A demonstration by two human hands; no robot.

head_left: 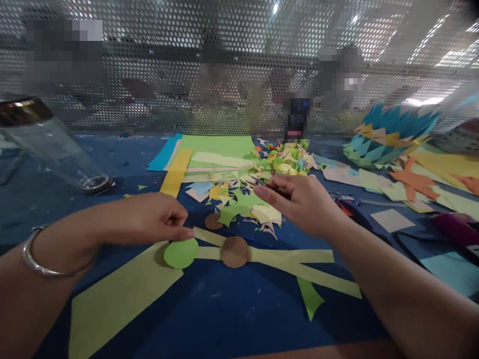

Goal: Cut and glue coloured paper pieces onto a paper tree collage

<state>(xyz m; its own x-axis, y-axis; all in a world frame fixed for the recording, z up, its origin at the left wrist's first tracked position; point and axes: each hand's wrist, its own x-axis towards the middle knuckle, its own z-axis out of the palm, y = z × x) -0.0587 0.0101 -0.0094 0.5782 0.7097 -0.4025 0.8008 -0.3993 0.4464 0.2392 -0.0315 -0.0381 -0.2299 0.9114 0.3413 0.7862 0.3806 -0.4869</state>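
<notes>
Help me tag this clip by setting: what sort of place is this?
Probably a paper-craft work area: a heap of cut scraps, a stack of colored sheets, and a spiky, layered paper piece at the right.

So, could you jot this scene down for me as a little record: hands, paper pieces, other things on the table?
Left hand: thumb tip at the far edge of a green disc; contact unclear
Right hand: above paper scraps, fingers bent; grip unclear
Nearer brown disc: lying over pale strips
Left wrist: silver bangle
Far left: clear bottle, shiny cap
Far right: zigzag-edged paper ring, blue, yellow and green
Table: blue
</notes>
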